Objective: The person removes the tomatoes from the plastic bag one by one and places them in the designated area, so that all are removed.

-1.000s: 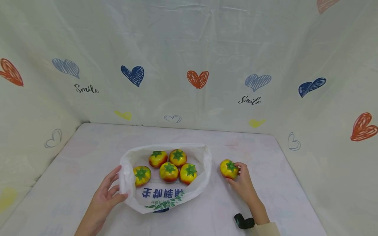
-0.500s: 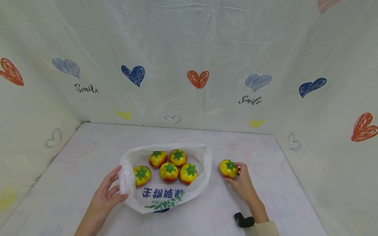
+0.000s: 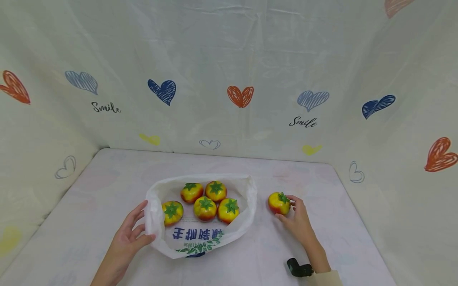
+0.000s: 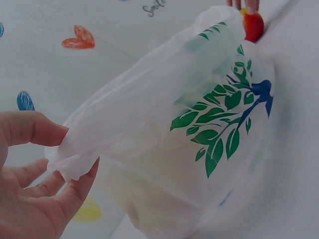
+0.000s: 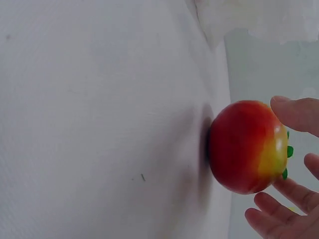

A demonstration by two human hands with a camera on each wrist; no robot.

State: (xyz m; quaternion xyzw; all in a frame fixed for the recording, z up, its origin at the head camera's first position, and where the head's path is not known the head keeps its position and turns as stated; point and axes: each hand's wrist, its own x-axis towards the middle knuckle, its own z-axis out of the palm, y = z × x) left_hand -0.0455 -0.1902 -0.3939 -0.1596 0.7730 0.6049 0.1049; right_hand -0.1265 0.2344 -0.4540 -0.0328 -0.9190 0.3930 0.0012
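A white plastic bag (image 3: 155, 222) lies with its mouth wide apart, showing several yellow-and-red, tomato-like fruits (image 3: 204, 209) inside, each topped by a green star-shaped calyx. My left hand (image 3: 128, 234) pinches the bag's left rim; in the left wrist view, the thumb is on one side of the plastic and fingers on the other. Right of the bag, one more such fruit (image 3: 278, 204) rests on the table. Around its right side is my right hand (image 3: 297, 222), its fingers spread and relaxed. In the right wrist view, the thumb (image 5: 296, 113) and fingertips stand right at the fruit's edge.
The table (image 3: 229, 274) has a pale, faintly patterned cover. A small black object (image 3: 299, 268) is at the right wrist. Behind and at both sides hangs a pale curtain (image 3: 200, 51) with printed hearts and "Smile" lettering.
My right hand has shifted slightly right, its fingers looser around the fruit. That fruit has moved a little right and its calyx has tipped toward the hand. Left hand and bag look unchanged.
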